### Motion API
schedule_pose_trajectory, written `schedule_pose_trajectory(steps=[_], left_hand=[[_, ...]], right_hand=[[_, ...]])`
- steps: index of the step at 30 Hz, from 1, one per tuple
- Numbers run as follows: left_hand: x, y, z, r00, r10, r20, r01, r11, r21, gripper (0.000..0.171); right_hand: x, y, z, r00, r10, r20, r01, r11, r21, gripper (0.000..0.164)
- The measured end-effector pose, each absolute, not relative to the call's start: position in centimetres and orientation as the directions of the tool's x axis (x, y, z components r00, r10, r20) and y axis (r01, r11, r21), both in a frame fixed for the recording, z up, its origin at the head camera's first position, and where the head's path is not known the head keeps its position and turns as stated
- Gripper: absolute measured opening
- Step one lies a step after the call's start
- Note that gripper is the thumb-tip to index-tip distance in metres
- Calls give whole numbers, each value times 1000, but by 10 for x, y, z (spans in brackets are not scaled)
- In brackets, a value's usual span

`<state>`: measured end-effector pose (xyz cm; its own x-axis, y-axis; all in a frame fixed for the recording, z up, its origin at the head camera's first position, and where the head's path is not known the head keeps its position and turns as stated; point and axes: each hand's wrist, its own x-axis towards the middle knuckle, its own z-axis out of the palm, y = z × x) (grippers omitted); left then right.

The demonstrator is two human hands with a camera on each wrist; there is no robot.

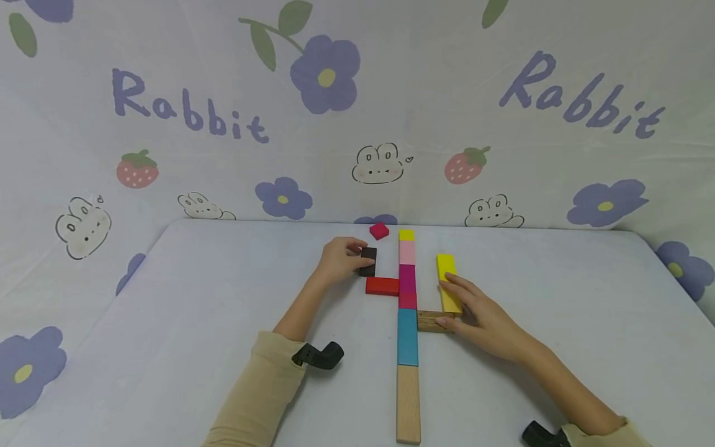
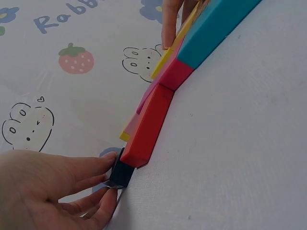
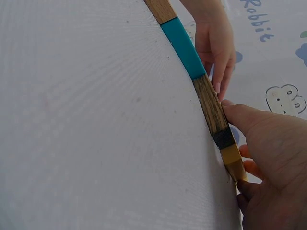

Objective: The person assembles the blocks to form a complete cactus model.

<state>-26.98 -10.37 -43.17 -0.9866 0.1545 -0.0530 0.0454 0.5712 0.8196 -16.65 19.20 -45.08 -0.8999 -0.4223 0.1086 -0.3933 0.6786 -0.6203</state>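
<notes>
Between thumb and fingertips, my left hand [image 1: 342, 261] pinches a small black block [image 1: 367, 262]. The black block stands by the outer end of a red block [image 1: 382, 286], which juts left from a straight row of blocks. On the other side, my right hand [image 1: 486, 316] has its fingertips on a long yellow block [image 1: 449, 292]. Its thumb touches a brown wood-grain block [image 1: 430, 321] that juts right from the row. The yellow block's near end meets the outer part of the brown block. In the right wrist view, fingers [image 3: 252, 167] lie along the yellow block [image 3: 231, 155].
The row runs from a plain wooden block [image 1: 408, 403] through a blue block [image 1: 408, 337], magenta block [image 1: 407, 279] and pink block [image 1: 406, 252] to a small yellow piece [image 1: 406, 234]. A loose red block [image 1: 379, 231] lies near the back edge of the white table [image 1: 167, 347].
</notes>
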Motion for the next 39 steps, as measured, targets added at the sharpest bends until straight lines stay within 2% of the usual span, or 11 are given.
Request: schedule_pose_trajectory(steps=[39], left_hand=[[-263, -105, -436, -987, 153, -38, 52, 545, 837, 40]], right_hand=[[-167, 190, -448, -900, -422, 107, -392, 677, -623, 70]])
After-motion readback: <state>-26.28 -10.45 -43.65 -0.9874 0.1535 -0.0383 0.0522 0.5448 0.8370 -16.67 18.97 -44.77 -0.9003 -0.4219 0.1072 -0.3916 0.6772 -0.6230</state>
